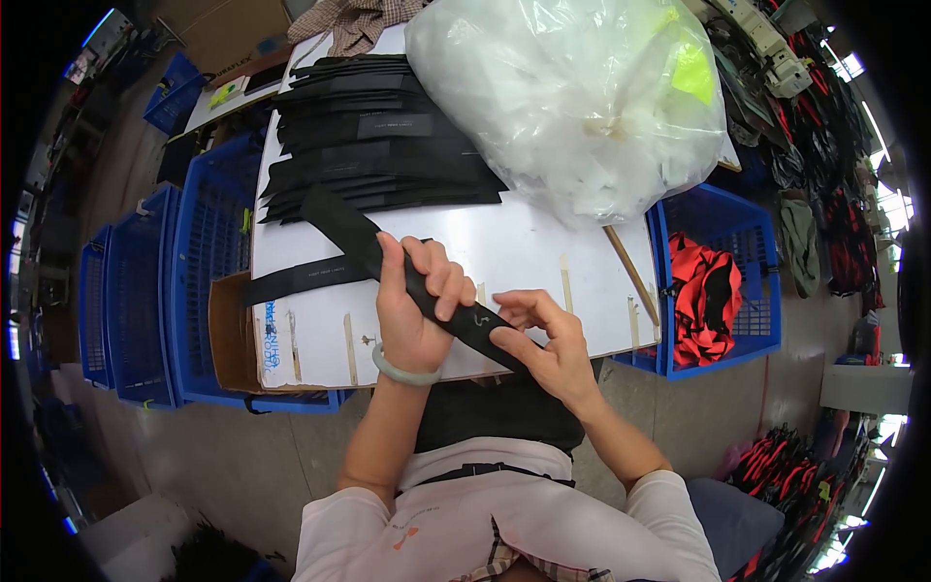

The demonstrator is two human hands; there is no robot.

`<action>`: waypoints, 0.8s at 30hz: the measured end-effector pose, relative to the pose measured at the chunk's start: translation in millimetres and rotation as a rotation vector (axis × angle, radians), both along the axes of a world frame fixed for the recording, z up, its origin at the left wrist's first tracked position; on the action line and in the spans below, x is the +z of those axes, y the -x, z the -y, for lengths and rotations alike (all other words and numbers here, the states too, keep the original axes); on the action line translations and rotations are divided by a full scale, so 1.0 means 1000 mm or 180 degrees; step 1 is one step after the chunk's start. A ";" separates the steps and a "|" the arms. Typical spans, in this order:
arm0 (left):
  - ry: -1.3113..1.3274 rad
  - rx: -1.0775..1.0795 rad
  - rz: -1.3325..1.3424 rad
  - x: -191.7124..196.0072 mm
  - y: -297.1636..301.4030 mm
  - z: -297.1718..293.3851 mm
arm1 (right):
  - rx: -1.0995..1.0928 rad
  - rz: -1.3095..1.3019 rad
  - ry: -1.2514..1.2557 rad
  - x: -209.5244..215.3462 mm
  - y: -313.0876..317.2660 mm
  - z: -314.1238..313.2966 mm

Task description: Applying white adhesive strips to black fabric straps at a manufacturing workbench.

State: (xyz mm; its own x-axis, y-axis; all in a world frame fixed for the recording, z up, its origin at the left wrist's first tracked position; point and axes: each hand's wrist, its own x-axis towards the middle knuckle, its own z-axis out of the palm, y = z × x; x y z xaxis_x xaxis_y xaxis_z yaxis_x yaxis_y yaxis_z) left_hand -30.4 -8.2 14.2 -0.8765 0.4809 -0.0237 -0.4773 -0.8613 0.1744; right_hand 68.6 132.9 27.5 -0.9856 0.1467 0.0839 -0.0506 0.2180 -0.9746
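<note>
Left fingers [448, 279] and right fingers [535, 305] grasp a pale-marked black strip [467, 328]; a second strip [291, 283] bears tiny lettering [328, 272].

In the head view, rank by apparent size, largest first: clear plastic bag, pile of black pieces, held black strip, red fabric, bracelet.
1. Clear plastic bag
2. Pile of black pieces
3. Black strip and red fabric: too alike in area to rank
4. Bracelet

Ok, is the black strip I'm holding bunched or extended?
Extended: the strip runs nearly straight from beyond the left hand to the right hand.
</note>
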 end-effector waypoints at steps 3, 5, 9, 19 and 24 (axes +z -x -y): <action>0.0919 0.0302 -0.0464 0.011 -0.013 -0.013 | 0.0232 0.0230 0.0285 0.006 0.007 0.001; 0.1068 0.0311 -0.0523 0.009 -0.015 -0.014 | 0.0172 0.0147 0.0170 0.002 0.008 0.001; 0.1057 0.0315 -0.0674 0.008 -0.013 -0.009 | -0.0053 0.0556 0.0037 0.001 0.004 0.001; 0.1187 0.0579 0.0291 0.019 -0.015 -0.018 | -0.0756 -0.1414 -0.1635 -0.030 0.008 -0.001; 0.1274 0.0668 0.0105 0.018 -0.011 -0.014 | -0.1193 -0.0873 -0.0845 -0.017 0.010 -0.025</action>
State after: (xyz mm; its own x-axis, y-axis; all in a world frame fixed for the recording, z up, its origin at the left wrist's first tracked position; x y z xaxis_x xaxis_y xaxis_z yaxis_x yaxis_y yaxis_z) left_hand -19.0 6.0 31.8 -0.9497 0.2401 -0.2010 -0.3102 -0.8079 0.5010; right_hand 59.0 157.5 10.7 -0.8064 0.4230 0.4132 -0.1670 0.5074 -0.8454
